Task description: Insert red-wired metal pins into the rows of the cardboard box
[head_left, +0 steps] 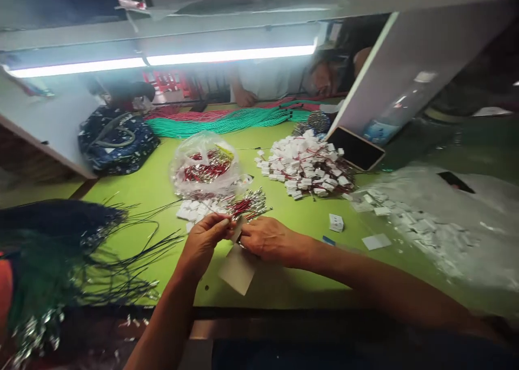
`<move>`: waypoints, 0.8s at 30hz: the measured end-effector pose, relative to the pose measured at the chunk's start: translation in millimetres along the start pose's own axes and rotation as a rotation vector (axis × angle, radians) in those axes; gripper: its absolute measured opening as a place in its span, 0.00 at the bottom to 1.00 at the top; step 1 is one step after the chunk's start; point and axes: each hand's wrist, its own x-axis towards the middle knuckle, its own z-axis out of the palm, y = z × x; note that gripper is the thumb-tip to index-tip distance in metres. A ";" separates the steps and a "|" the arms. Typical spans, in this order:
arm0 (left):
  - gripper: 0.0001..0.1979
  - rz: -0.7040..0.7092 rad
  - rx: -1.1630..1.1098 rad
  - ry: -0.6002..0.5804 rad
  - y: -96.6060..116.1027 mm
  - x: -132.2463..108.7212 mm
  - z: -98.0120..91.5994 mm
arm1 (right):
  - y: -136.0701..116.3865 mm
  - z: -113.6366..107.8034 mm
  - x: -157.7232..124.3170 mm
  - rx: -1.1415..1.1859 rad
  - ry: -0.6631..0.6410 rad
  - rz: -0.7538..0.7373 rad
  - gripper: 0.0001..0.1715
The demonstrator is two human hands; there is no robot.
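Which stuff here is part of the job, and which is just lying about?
Likely job:
- red wires by the hands
- small white blocks beside them
- tan flat piece at the hands
- heap of wired white blocks

Probably just lying about:
- phone
- plastic bottle
- dark patterned cloth bag
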 end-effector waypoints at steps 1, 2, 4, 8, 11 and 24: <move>0.15 0.000 0.004 0.008 0.9 -0.2 0.6 | 0.8 -2.0 -1.7 -0.001 0.021 0.003 0.13; 0.15 -0.001 0.008 0.009 1.7 -0.5 1.4 | 1.3 -3.8 -3.3 -0.004 0.038 0.007 0.12; 0.15 -0.004 0.014 0.008 2.9 -1.4 2.9 | 1.7 -5.2 -5.8 -0.014 0.053 0.012 0.12; 0.15 -0.016 0.022 0.009 0.3 -1.6 4.6 | 1.2 1.4 -3.6 -0.031 0.038 -0.010 0.11; 0.15 -0.035 0.050 -0.006 -4.3 -0.2 4.3 | 1.8 6.5 0.5 -0.021 0.023 -0.027 0.12; 0.18 -0.095 0.101 -0.015 -9.6 -0.8 6.0 | 4.7 -16.6 -5.7 0.016 -0.114 -0.043 0.11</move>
